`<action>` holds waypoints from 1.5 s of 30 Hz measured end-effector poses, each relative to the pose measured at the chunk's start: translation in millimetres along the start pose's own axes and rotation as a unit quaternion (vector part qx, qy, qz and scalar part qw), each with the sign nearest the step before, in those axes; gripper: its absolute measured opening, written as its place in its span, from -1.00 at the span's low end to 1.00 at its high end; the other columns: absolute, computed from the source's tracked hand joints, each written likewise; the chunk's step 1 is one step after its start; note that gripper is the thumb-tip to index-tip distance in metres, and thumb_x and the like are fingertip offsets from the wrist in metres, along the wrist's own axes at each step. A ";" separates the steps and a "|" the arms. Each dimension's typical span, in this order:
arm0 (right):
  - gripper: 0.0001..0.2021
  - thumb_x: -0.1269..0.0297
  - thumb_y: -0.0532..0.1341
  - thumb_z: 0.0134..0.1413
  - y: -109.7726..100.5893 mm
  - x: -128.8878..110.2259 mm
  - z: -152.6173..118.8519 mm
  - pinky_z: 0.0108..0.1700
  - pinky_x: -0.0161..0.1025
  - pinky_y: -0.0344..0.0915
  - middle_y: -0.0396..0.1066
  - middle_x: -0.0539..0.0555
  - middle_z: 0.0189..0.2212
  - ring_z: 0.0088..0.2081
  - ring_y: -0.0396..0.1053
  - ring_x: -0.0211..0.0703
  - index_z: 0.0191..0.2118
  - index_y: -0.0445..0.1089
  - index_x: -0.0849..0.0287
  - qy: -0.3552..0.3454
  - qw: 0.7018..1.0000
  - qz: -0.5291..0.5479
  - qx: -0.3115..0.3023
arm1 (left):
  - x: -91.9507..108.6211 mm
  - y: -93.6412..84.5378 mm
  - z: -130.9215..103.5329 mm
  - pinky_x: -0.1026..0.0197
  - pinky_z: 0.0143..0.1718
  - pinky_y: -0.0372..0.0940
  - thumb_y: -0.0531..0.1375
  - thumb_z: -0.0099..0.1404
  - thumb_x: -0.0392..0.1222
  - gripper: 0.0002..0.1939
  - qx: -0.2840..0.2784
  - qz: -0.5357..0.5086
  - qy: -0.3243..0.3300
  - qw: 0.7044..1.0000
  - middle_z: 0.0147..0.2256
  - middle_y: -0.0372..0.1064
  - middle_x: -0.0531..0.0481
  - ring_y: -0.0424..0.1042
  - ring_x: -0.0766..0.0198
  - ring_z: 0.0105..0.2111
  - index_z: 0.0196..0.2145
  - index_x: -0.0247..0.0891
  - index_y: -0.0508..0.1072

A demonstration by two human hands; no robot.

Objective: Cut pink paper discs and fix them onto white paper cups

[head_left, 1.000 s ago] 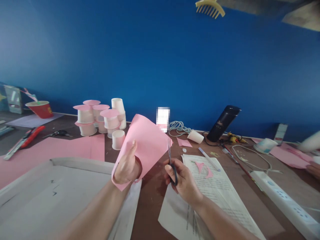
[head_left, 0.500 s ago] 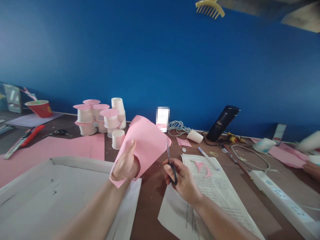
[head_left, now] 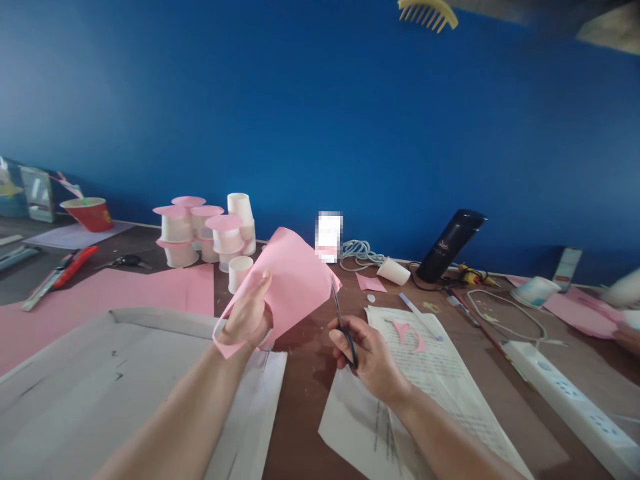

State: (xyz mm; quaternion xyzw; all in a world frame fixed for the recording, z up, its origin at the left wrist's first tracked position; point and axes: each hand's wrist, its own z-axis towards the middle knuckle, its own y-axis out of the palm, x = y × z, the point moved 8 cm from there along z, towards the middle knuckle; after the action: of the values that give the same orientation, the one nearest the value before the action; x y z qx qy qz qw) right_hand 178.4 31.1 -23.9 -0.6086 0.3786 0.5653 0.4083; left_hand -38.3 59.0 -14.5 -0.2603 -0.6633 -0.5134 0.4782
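A curled sheet of pink paper [head_left: 295, 280] is held up over the table by my left hand [head_left: 249, 317], thumb on its near face; the other fingers are partly hidden behind it. In my right hand [head_left: 367, 353] is a pair of scissors [head_left: 345, 327] with black handles, fingers wrapped round the loops. The blades point up and meet the sheet's right edge, where a narrow strip stands off. Pink offcuts [head_left: 401, 331] lie on a printed sheet [head_left: 445, 373] to the right of my right hand.
Paper cups [head_left: 225, 241] topped with pink discs stand stacked at the back left. A red utility knife [head_left: 65, 270] and a grey tray [head_left: 115, 373] lie left. A dark flask [head_left: 450, 247], a tipped cup [head_left: 394, 272] and a power strip [head_left: 570, 400] are right. Another person's hand [head_left: 627, 337] shows at the right edge.
The view has shifted slightly, so most things sit a little further right. The pink paper remains in my left hand, and the scissor blades remain at its right edge.
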 end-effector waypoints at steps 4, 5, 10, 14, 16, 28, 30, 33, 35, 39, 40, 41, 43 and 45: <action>-0.69 0.04 0.25 0.08 -0.2 -0.4 0.0 -0.55 -0.42 0.16 0.32 -0.09 -0.57 -0.59 0.28 -0.39 -0.20 0.35 0.18 -0.004 1.000 -0.011 -0.006 | 2.5 10.9 0.2 0.04 -0.09 0.40 0.29 0.08 0.10 -0.58 -0.075 -0.052 -0.023 0.996 -0.20 0.53 -0.07 0.46 -0.03 -0.09 -0.14 -0.14 0.51; -0.69 0.04 0.26 0.07 0.0 -0.5 -0.1 -0.55 -0.42 0.17 0.32 -0.09 -0.58 -0.59 0.27 -0.39 -0.20 0.35 0.18 -0.002 1.000 -0.012 -0.008 | 4.6 11.9 -0.1 0.03 -0.10 0.41 0.29 0.09 0.09 -0.58 -0.080 -0.059 -0.020 0.995 -0.20 0.53 -0.08 0.46 -0.05 -0.09 -0.13 -0.15 0.51; -0.68 0.02 0.27 0.04 1.5 -1.9 -1.1 -0.56 -0.41 0.18 0.31 -0.09 -0.58 -0.59 0.26 -0.38 -0.22 0.36 0.18 0.013 1.000 -0.015 -0.013 | 11.6 13.4 -1.6 0.02 -0.06 0.39 0.28 0.12 0.05 -0.57 -0.078 -0.068 -0.010 0.995 -0.18 0.53 -0.09 0.43 -0.07 -0.03 -0.07 -0.16 0.48; -0.66 0.01 0.27 0.03 0.9 -3.9 -1.7 -0.56 -0.38 0.19 0.31 -0.07 -0.59 -0.60 0.27 -0.35 -0.22 0.37 0.19 0.006 0.999 -0.034 -0.010 | 13.9 13.5 -2.2 0.05 -0.01 0.36 0.28 0.14 0.01 -0.61 -0.081 -0.080 -0.005 0.993 -0.18 0.53 -0.09 0.42 -0.04 -0.01 -0.09 -0.16 0.49; -0.65 0.00 0.27 0.03 0.3 -3.2 -1.9 -0.55 -0.37 0.20 0.31 -0.08 -0.59 -0.60 0.27 -0.34 -0.22 0.37 0.19 0.004 0.999 -0.036 -0.009 | 14.1 12.7 -2.0 0.05 0.00 0.35 0.28 0.14 0.00 -0.64 -0.079 -0.085 -0.002 0.993 -0.19 0.53 -0.08 0.43 -0.03 -0.02 -0.12 -0.16 0.50; -0.68 0.04 0.27 0.05 0.9 0.7 2.5 -0.50 -0.36 0.22 0.34 -0.07 -0.56 -0.57 0.30 -0.34 -0.20 0.37 0.18 -0.014 1.000 -0.010 -0.006 | 9.3 17.6 -9.4 0.09 -0.03 0.37 0.29 0.12 0.03 -0.61 -0.073 -0.058 -0.017 0.996 -0.15 0.52 -0.11 0.41 -0.03 0.00 -0.13 -0.19 0.49; -0.68 0.04 0.28 0.04 -0.9 1.7 3.0 -0.50 -0.36 0.21 0.34 -0.07 -0.56 -0.57 0.30 -0.34 -0.20 0.37 0.18 -0.012 1.000 -0.005 0.003 | 5.8 19.4 -10.7 0.11 -0.04 0.38 0.29 0.13 0.03 -0.61 -0.079 -0.069 -0.031 0.994 -0.17 0.52 -0.11 0.42 -0.02 -0.02 -0.13 -0.20 0.49; -0.67 0.03 0.29 0.03 -3.2 2.4 3.3 -0.52 -0.36 0.19 0.35 -0.07 -0.56 -0.57 0.31 -0.33 -0.20 0.36 0.18 -0.008 1.000 -0.004 0.013 | 0.9 21.8 -12.4 0.12 -0.06 0.38 0.27 0.15 0.03 -0.61 -0.089 -0.082 -0.057 0.991 -0.22 0.53 -0.10 0.46 0.01 -0.06 -0.10 -0.21 0.49; -0.66 0.02 0.28 0.03 -3.5 2.0 3.5 -0.52 -0.36 0.19 0.34 -0.06 -0.56 -0.57 0.31 -0.33 -0.21 0.36 0.18 -0.009 1.000 0.000 0.012 | 0.3 22.9 -13.5 0.13 -0.06 0.39 0.27 0.16 0.03 -0.60 -0.095 -0.084 -0.062 0.990 -0.24 0.54 -0.09 0.47 0.03 -0.09 -0.09 -0.21 0.49; -0.65 0.01 0.27 0.04 -2.6 0.3 3.6 -0.52 -0.35 0.19 0.34 -0.06 -0.55 -0.57 0.31 -0.32 -0.20 0.35 0.19 -0.013 1.000 0.006 0.010 | -1.3 20.1 -16.6 0.11 -0.08 0.39 0.28 0.12 0.07 -0.56 -0.064 -0.058 -0.081 0.993 -0.29 0.54 -0.08 0.49 0.02 -0.13 -0.11 -0.24 0.50; -0.65 0.01 0.27 0.04 -2.5 -0.2 3.7 -0.52 -0.35 0.19 0.34 -0.06 -0.55 -0.57 0.31 -0.32 -0.20 0.35 0.19 -0.012 1.000 0.008 0.012 | -1.9 19.2 -17.5 0.11 -0.08 0.39 0.29 0.11 0.09 -0.55 -0.052 -0.051 -0.089 0.993 -0.30 0.55 -0.09 0.49 0.01 -0.14 -0.12 -0.26 0.50; -0.64 0.00 0.27 0.03 -2.5 -0.7 3.7 -0.53 -0.35 0.19 0.34 -0.06 -0.56 -0.57 0.31 -0.31 -0.20 0.35 0.19 -0.010 1.000 0.012 0.014 | -2.3 18.7 -18.4 0.10 -0.09 0.39 0.29 0.10 0.10 -0.53 -0.042 -0.043 -0.095 0.994 -0.30 0.55 -0.10 0.49 0.00 -0.14 -0.13 -0.28 0.50; -0.64 -0.01 0.28 0.02 -2.4 -2.0 3.7 -0.53 -0.35 0.20 0.34 -0.06 -0.57 -0.57 0.30 -0.32 -0.21 0.34 0.19 -0.008 1.000 0.017 0.018 | -2.4 17.5 -19.3 0.11 -0.10 0.39 0.29 0.09 0.11 -0.53 -0.025 -0.025 -0.098 0.995 -0.31 0.55 -0.11 0.49 -0.01 -0.14 -0.15 -0.28 0.51; -0.63 -0.01 0.28 0.01 -2.3 -3.5 3.7 -0.53 -0.36 0.20 0.34 -0.06 -0.57 -0.57 0.30 -0.33 -0.22 0.35 0.19 -0.009 1.000 0.022 0.019 | -2.6 14.6 -18.9 0.11 -0.11 0.40 0.30 0.07 0.10 -0.55 -0.005 0.001 -0.094 0.996 -0.33 0.55 -0.10 0.49 -0.03 -0.14 -0.18 -0.26 0.52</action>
State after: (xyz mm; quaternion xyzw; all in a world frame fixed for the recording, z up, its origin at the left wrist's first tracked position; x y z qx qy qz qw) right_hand 178.9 35.4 -20.4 -0.5871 0.3985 0.5726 0.4107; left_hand -18.1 46.7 -10.3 -0.3102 -0.7025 -0.4893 0.4134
